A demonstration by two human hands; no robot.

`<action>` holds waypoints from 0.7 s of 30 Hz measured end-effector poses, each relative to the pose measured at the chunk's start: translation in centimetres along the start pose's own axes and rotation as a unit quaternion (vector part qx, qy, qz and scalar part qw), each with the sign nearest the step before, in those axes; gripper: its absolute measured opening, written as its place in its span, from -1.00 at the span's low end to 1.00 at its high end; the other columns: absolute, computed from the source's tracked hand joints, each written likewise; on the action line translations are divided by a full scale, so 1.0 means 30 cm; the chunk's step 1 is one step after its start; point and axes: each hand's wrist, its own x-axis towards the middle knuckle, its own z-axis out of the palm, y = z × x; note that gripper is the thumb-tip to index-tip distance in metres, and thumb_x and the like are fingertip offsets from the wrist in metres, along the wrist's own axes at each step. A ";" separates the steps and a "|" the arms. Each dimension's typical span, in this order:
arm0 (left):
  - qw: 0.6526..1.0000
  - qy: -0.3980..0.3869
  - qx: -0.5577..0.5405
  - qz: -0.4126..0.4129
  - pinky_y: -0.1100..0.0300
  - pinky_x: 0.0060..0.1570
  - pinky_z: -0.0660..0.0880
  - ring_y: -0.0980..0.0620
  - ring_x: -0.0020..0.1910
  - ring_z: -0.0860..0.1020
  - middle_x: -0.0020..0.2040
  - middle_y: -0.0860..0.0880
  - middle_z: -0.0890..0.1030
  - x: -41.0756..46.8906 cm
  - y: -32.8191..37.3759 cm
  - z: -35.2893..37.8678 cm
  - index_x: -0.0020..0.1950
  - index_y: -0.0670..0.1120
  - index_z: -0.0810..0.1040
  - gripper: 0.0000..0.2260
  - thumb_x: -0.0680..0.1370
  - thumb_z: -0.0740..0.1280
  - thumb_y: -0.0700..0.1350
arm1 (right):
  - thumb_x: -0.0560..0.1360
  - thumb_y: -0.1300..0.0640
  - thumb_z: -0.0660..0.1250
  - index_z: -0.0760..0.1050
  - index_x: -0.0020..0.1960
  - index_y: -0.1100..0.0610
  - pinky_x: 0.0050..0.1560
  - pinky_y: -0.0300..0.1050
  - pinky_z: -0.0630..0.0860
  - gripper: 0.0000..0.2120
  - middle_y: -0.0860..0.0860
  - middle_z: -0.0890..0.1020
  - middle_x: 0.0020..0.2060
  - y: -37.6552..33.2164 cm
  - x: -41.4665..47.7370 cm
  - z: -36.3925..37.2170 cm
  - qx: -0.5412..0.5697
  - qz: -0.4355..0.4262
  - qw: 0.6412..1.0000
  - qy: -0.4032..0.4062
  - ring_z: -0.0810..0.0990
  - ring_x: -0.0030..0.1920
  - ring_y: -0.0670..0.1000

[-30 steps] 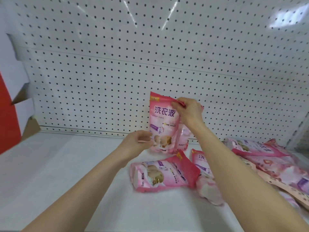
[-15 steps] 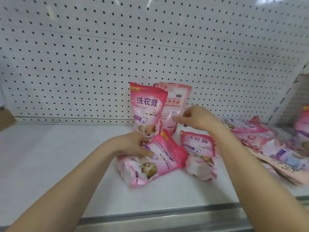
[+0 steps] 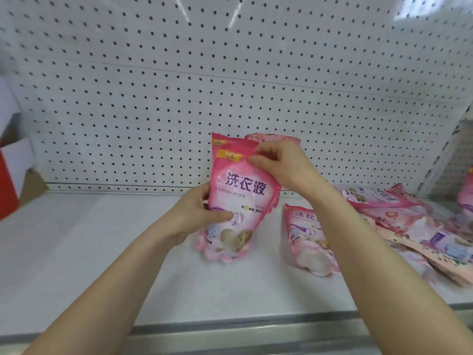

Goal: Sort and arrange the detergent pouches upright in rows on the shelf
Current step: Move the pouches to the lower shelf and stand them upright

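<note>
The pink pouch (image 3: 240,198) stands upright on the shelf (image 3: 102,252), long axis vertical, purple lettering facing forward, just in front of two standing pouches (image 3: 275,138). Fingers of the left hand (image 3: 197,213) curl round its left edge; fingers of the right hand (image 3: 279,167) pinch its top. Other pouches (image 3: 399,208) lie flat to the right.

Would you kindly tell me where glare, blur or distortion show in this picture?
Head view: glare streaks the top of the pegboard; the wide lens bows its seam and the front edge of the shelf; the lying pouches at far right look soft; the large print on the held pouch is legible.
</note>
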 end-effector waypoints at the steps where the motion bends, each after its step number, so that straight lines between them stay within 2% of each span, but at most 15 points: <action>1: 1.000 0.020 -0.010 0.011 0.08 0.01 0.59 -0.03 0.06 0.64 0.07 -0.02 0.67 0.004 -0.003 0.003 0.18 -0.07 0.53 -0.54 0.35 0.51 -0.36 | 0.53 0.07 0.41 0.65 -0.11 0.09 -0.13 0.06 0.56 -0.89 0.10 0.68 -0.26 -0.015 0.020 0.006 -0.001 -0.013 1.000 0.010 0.61 -0.28 0.11; 5: 0.997 0.063 -0.028 0.035 -0.07 0.10 0.57 -0.05 0.06 0.64 0.08 -0.06 0.67 0.038 -0.030 0.005 0.17 -0.06 0.51 -0.53 0.34 0.49 -0.39 | 0.44 0.09 0.51 0.66 -0.09 0.06 -0.03 -0.13 0.57 -0.92 -0.08 0.68 -0.22 -0.030 0.072 0.045 0.015 -0.020 0.999 0.045 0.63 -0.16 -0.13; 9: 0.996 0.075 -0.027 0.040 -0.03 0.10 0.57 -0.05 0.12 0.61 0.11 -0.02 0.64 0.059 -0.064 0.021 0.19 -0.02 0.48 -0.54 0.39 0.47 -0.37 | 0.47 0.07 0.48 0.66 -0.08 0.08 -0.04 -0.14 0.55 -0.92 -0.01 0.71 -0.19 0.014 0.066 0.043 0.057 -0.010 0.997 0.041 0.64 -0.18 -0.08; 11: 0.995 0.086 0.006 0.043 -0.06 0.13 0.56 0.00 0.10 0.60 0.12 0.02 0.63 0.060 -0.069 0.025 0.23 -0.01 0.45 -0.52 0.40 0.48 -0.33 | 0.51 0.02 0.43 0.65 -0.02 0.06 -0.08 -0.18 0.54 -0.87 0.07 0.72 -0.16 0.047 0.047 -0.025 0.107 0.012 0.992 0.059 0.67 -0.18 -0.03; 13: 0.988 0.128 0.064 0.050 -0.03 0.14 0.55 0.03 0.08 0.58 0.15 0.03 0.58 0.047 -0.059 0.030 0.28 -0.01 0.39 -0.45 0.37 0.51 -0.28 | 0.55 0.03 0.38 0.63 0.05 0.07 -0.12 -0.22 0.55 -0.85 0.07 0.73 -0.16 0.112 0.015 -0.125 0.122 0.046 0.988 0.088 0.70 -0.15 0.00; 15: 0.960 0.232 0.125 0.091 0.08 0.14 0.50 0.05 0.07 0.52 0.24 -0.01 0.47 0.020 -0.036 0.045 0.36 -0.04 0.32 -0.35 0.35 0.53 -0.26 | 0.56 0.07 0.37 0.62 0.08 0.07 -0.06 -0.10 0.57 -0.86 0.05 0.73 -0.13 0.214 -0.029 -0.221 0.078 0.098 0.987 0.098 0.71 -0.08 0.03; 16: 0.935 0.294 0.152 0.128 0.13 0.13 0.47 0.06 0.06 0.49 0.25 -0.03 0.41 -0.002 -0.019 0.060 0.38 -0.05 0.31 -0.34 0.36 0.52 -0.25 | 0.55 0.08 0.38 0.62 0.08 0.06 -0.01 -0.04 0.59 -0.86 0.05 0.73 -0.12 0.273 -0.055 -0.262 0.036 0.130 0.987 0.088 0.70 -0.06 0.04; 18: 0.877 0.381 0.185 0.228 0.27 0.10 0.42 0.08 0.01 0.43 0.20 -0.01 0.32 -0.053 0.023 0.110 0.34 -0.10 0.33 -0.43 0.39 0.46 -0.28 | 0.52 0.08 0.41 0.64 0.08 0.04 0.03 -0.01 0.57 -0.85 0.06 0.72 -0.07 0.384 -0.101 -0.323 -0.063 0.189 0.979 0.047 0.67 -0.09 0.03; 19: 0.859 0.388 0.194 0.272 0.34 0.07 0.39 0.10 -0.02 0.42 0.16 0.00 0.31 -0.068 0.043 0.142 0.29 -0.12 0.36 -0.49 0.40 0.43 -0.31 | 0.52 0.07 0.42 0.64 0.10 0.04 -0.01 -0.06 0.56 -0.83 0.07 0.71 -0.03 0.432 -0.118 -0.341 -0.109 0.211 0.971 0.020 0.64 -0.12 0.01; 21: 0.863 0.327 0.227 0.311 0.34 -0.02 0.41 0.14 -0.11 0.42 0.07 0.02 0.39 -0.066 0.080 0.225 0.21 -0.09 0.44 -0.62 0.44 0.40 -0.31 | 0.51 0.05 0.42 0.62 0.16 0.03 -0.04 -0.14 0.46 -0.77 0.04 0.68 0.05 0.504 -0.141 -0.348 -0.181 0.233 0.955 -0.042 0.61 -0.10 0.00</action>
